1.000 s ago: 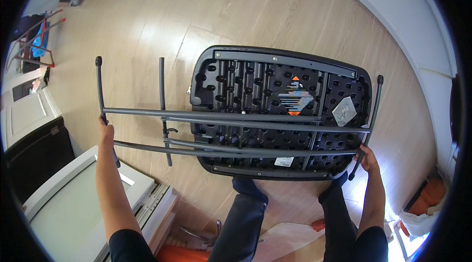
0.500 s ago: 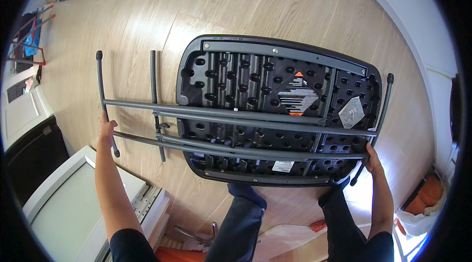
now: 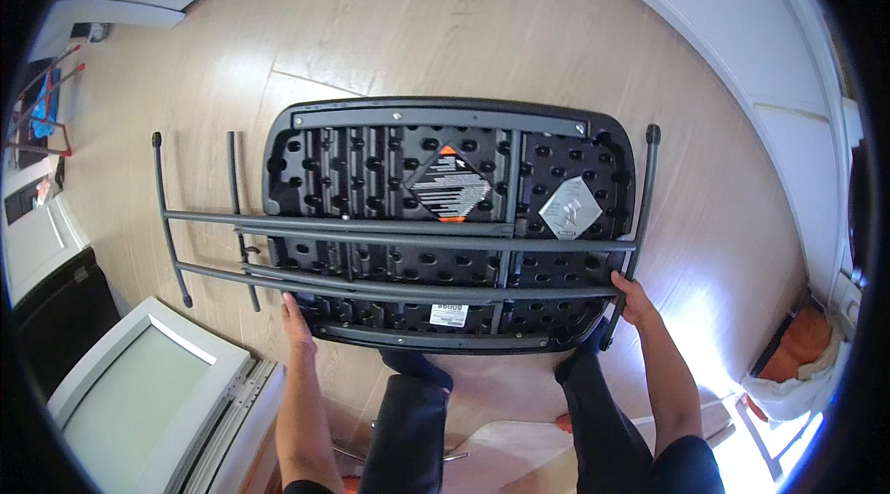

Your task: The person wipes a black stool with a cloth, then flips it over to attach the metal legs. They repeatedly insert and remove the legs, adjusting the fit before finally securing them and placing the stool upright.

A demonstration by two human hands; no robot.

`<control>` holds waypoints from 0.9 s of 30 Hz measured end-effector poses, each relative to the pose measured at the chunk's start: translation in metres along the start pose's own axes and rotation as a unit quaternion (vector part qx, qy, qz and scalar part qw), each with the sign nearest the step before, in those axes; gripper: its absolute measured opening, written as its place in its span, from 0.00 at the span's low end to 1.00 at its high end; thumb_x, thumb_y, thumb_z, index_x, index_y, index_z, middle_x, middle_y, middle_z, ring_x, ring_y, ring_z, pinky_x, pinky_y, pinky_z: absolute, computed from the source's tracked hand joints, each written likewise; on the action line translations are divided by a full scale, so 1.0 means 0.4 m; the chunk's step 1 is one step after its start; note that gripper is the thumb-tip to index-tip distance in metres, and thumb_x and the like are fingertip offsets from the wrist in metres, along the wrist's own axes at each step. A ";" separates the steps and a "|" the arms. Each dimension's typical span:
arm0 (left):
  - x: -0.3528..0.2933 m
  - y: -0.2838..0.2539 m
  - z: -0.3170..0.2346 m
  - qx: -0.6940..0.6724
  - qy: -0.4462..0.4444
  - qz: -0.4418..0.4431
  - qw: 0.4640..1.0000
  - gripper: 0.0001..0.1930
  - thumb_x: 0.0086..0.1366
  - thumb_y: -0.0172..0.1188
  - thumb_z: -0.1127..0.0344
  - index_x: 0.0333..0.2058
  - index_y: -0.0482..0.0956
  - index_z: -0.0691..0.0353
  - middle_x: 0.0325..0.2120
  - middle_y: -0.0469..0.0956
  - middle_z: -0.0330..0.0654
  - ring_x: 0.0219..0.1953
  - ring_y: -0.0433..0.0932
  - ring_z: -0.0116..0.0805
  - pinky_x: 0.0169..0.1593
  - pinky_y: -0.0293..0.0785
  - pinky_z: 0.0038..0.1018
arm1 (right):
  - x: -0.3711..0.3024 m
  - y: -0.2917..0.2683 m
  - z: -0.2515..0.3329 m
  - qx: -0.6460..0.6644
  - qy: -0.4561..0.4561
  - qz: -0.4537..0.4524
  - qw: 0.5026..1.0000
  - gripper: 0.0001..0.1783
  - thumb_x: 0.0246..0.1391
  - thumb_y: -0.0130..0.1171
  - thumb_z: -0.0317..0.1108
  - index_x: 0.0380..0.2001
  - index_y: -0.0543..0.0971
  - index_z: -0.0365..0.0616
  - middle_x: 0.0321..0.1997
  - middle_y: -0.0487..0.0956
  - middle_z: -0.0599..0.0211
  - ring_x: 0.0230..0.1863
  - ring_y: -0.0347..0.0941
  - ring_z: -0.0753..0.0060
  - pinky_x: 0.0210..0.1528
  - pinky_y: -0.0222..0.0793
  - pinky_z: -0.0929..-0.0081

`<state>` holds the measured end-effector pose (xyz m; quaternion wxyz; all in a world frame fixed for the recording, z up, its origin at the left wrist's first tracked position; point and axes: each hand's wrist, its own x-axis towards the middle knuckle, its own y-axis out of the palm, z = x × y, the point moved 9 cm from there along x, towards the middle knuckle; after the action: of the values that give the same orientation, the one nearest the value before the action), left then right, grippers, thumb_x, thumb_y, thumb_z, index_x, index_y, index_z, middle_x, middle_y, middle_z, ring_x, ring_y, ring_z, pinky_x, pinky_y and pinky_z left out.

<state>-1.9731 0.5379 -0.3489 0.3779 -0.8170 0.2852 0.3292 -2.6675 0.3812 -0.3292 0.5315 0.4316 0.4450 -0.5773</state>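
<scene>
A black plastic folding table (image 3: 371,248) lies underside up, with its ribbed, hole-dotted bottom facing me. Grey metal tube legs (image 3: 417,292) run folded along it and stick out past its left end. My right hand (image 3: 636,300) is closed around the leg frame at the lower right, where a long tube meets the crossbar. Beside the table's lower left corner is my left hand (image 3: 298,327), its fingers stretched upward near the lower tube. Whether those fingertips press on the edge is hard to see. A silver diamond label (image 3: 570,208) and a black-and-orange label (image 3: 451,184) are on the underside.
My feet stand at the table's near edge. A white-framed glass panel (image 3: 139,401) is at lower left, beside a black object (image 3: 65,313). White furniture (image 3: 709,40) curves along the right. An orange-and-white bundle (image 3: 802,355) sits at lower right, on wood-look floor (image 3: 371,21).
My left hand has let go of the outer leg bar and moved right to the tabletop's lower left corner. The table appears shifted left in view. My right hand keeps its hold.
</scene>
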 end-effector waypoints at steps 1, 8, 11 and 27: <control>-0.026 -0.007 -0.036 0.041 -0.012 -0.027 0.999 0.40 0.60 0.46 0.32 0.55 0.66 0.65 0.50 0.71 0.46 0.53 0.68 0.39 0.58 0.61 0.34 | -0.016 0.021 0.008 0.029 0.015 0.020 0.999 0.25 0.47 0.65 0.47 0.45 0.75 0.46 0.35 0.75 0.78 0.35 0.67 0.79 0.39 0.62 0.76; -0.064 -0.031 -0.013 0.021 0.034 -0.087 0.995 0.44 0.56 0.56 0.35 0.55 0.64 0.72 0.53 0.69 0.52 0.53 0.69 0.42 0.57 0.62 0.32 | -0.171 0.087 0.090 0.128 -0.017 0.142 0.981 0.31 0.46 0.62 0.33 0.54 0.65 0.43 0.47 0.75 0.67 0.48 0.73 0.68 0.54 0.68 0.67; -0.029 -0.062 0.049 0.061 0.022 -0.105 0.992 0.42 0.54 0.63 0.43 0.53 0.64 0.77 0.49 0.71 0.53 0.51 0.69 0.40 0.55 0.63 0.30 | -0.271 0.120 0.143 0.099 -0.079 0.142 0.982 0.40 0.44 0.65 0.35 0.60 0.58 0.43 0.44 0.76 0.64 0.44 0.74 0.69 0.48 0.70 0.69; -0.020 0.066 0.254 -0.037 -0.100 -0.067 0.992 0.43 0.50 0.66 0.69 0.61 0.50 0.51 0.49 0.68 0.56 0.43 0.74 0.48 0.38 0.73 0.45 | -0.733 0.267 0.156 0.089 -0.204 0.139 0.965 0.43 0.41 0.56 0.25 0.62 0.50 0.39 0.32 0.77 0.57 0.27 0.77 0.62 0.29 0.76 0.66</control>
<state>-2.0296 0.6069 -0.4048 0.3954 -0.8106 0.1779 0.3937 -2.5442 0.3838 -0.0358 0.6451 0.4082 0.2097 -0.6109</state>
